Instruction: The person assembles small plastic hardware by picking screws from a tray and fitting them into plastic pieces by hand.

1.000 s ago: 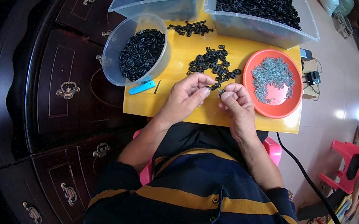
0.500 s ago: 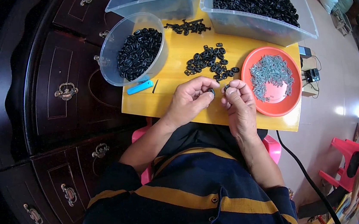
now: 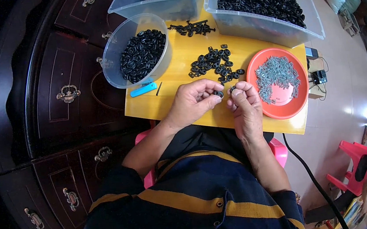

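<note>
Between its thumb and forefinger, my left hand (image 3: 194, 101) pinches a small black oval plastic piece (image 3: 218, 94). Close by on the right, my right hand (image 3: 246, 102) is closed at the fingertips on a tiny dark piece (image 3: 233, 89), mostly hidden by the thumb. The two hands are a little apart over the near part of the yellow table (image 3: 156, 106). Just beyond them lies a loose pile of black oval pieces (image 3: 211, 60). To the right of my right hand, an orange-red plate (image 3: 273, 111) holds many small silvery screws (image 3: 277, 76).
A round clear tub (image 3: 110, 68) of black pieces stands at the left, near a light-blue tool (image 3: 143, 90) and a thin dark stick (image 3: 159, 88). Two large clear bins (image 3: 153, 7) (image 3: 259, 25) line the far side, with black screw-like parts (image 3: 191, 28) before them. Dark drawers (image 3: 66, 88) border the left.
My left fingers have turned the black oval piece slightly, so more of its face shows, nearer the right hand. The right hand has hardly moved.
</note>
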A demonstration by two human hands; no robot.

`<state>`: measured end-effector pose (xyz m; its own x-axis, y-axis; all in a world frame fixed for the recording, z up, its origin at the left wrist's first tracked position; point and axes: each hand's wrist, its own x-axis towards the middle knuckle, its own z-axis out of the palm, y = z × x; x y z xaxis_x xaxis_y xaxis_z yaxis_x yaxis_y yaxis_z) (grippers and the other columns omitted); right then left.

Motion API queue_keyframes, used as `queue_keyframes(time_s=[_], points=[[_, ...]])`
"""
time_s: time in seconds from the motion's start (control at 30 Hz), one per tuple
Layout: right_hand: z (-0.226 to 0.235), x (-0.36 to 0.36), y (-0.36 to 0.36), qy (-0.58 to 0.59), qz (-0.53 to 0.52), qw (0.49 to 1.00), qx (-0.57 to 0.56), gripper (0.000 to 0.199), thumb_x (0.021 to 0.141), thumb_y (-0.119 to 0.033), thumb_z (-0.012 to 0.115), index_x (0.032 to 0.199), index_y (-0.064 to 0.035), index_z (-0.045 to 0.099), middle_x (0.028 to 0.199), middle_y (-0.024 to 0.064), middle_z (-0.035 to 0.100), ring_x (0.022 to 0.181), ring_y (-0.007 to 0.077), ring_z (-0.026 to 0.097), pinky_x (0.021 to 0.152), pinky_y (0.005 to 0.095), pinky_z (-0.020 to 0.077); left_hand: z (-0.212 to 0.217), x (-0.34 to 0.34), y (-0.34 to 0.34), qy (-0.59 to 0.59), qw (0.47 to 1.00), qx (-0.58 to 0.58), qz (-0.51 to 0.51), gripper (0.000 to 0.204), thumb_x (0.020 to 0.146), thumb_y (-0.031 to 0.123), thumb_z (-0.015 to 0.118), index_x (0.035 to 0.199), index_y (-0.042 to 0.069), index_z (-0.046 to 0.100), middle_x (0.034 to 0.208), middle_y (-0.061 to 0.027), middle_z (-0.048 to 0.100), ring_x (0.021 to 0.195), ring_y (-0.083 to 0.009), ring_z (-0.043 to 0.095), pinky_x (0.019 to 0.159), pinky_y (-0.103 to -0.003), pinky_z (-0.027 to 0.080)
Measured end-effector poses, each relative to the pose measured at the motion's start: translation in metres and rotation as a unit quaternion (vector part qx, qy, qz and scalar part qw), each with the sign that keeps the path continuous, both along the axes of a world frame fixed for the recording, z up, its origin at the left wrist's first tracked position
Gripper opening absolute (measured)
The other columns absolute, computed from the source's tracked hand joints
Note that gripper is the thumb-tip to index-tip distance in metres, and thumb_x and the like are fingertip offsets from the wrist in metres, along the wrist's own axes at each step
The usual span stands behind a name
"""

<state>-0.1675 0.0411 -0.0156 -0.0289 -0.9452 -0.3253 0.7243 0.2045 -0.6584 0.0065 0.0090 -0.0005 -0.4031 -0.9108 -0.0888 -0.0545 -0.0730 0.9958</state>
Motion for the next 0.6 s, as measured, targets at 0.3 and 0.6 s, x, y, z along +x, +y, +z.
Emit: queue_keyframes(time_s=[0.3,0.6], points=[[0.001,0.001,-0.001,0.008,-0.02,1.0,-0.013,0.017,0.095,-0.008,0.064,0.11,-0.0079,0.057,0.09,-0.0003,0.063,0.077,0.0077,0.059,0.071,0.0215,0.0485,0.002,-0.018,0.006,0.054,0.997,0.029,0.045,0.021,0.092,-0.001,0.063,0.112,-0.001,0.067,0.087,0.0,0.068,0.075,-0.0041,0.062,0.068,-0.02,0.051],[-0.007,-0.001,0.001,-0.018,0.0,0.999,-0.041,0.018,0.094,-0.008,0.064,0.11,-0.0071,0.057,0.096,0.0049,0.064,0.084,0.011,0.061,0.076,0.0235,0.05,-0.004,-0.016,0.006,0.01,0.999,-0.041,0.035,0.009,0.091,0.001,0.068,0.099,-0.002,0.067,0.085,-0.0033,0.07,0.074,-0.0045,0.063,0.065,-0.021,0.051]])
